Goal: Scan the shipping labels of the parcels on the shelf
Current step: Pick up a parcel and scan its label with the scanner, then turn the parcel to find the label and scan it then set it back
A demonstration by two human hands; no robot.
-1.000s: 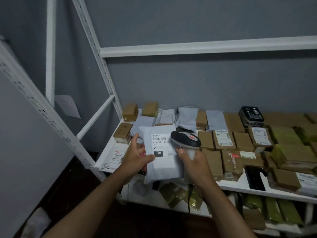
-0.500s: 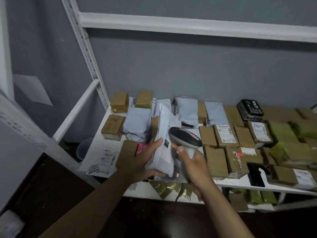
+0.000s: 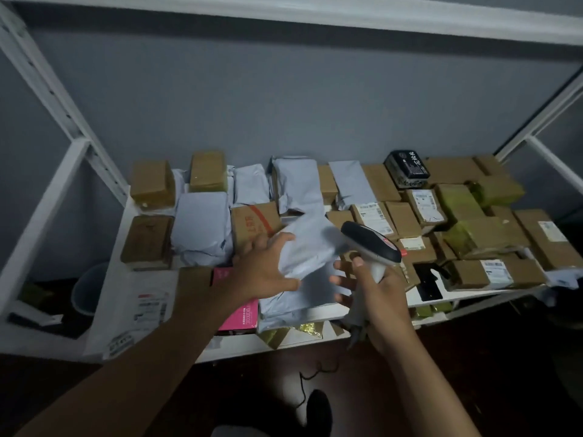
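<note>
Grey plastic of a mailer bag [image 3: 310,247] now fills the space between both hands, and its printed label, which faced the person a second ago, is turned away; only the blank back shows. Half a second ago the bag stood on edge in the left hand, and now it is tipping down toward the front of the shelf [image 3: 467,296], blurred by motion. Judging from that, this parcel's scan is finished and it is being put down.

At 9 o'clock of the bag, the left hand [image 3: 265,266] has loosened: its fingers are spread and nearly straight against the bag's left edge, the thumb under it, more a push than a grip. At 3 o'clock, the right hand [image 3: 375,290] keeps its fingers wrapped round the pale handle of the scanner [image 3: 372,242], whose dark head points toward 10 o'clock over the bag.

The bag appears headed for another grey mailer [image 3: 293,307] lying at its 6 o'clock on the shelf's front edge, beside a pink box [image 3: 241,312] at 8 o'clock. Many parcels wait beyond: brown cartons [image 3: 402,219] at 2 o'clock, some with white labels up, and more grey bags [image 3: 202,225] at 10 o'clock with no labels showing. Those would likely need lifting and turning before a scan, so the task looks far from done.
</note>
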